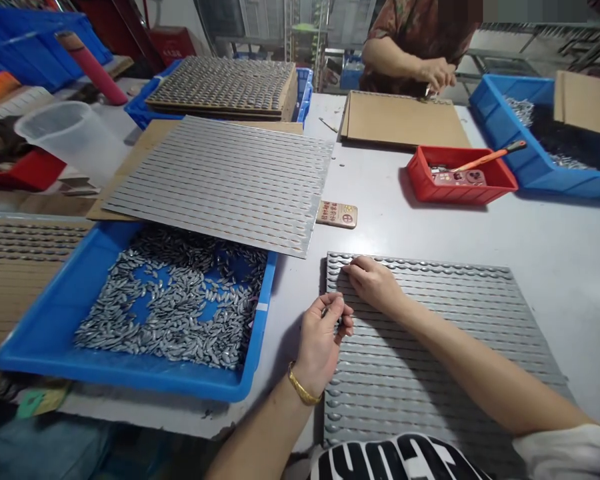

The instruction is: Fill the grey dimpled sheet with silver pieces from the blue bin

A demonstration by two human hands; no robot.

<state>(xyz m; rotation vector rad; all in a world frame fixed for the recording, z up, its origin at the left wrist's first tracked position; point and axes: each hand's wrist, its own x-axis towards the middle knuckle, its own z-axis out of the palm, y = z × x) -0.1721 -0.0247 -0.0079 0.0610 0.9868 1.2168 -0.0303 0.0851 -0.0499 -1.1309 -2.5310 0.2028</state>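
My left hand (323,340) is curled closed around a few small grey spindle-shaped metal pieces, partly showing between its fingers. It is over the left edge of a grey grooved board (430,340). My right hand (375,283) pinches down near that board's top left corner; what its fingertips hold is hidden. Similar metal pieces (440,267) lie end to end in the top groove, and more sit down the left edge. Left of my hands, a blue tray (260,347) holds many loose spindle-shaped pieces (180,320).
A second grooved sheet (230,177) overlaps the tray's far side. Behind it stands a stack of filled boards (225,83). A red box (460,193) holds an orange-handled tool (490,158). Across the table, a person's hands (437,73) work at brown boards (405,123).
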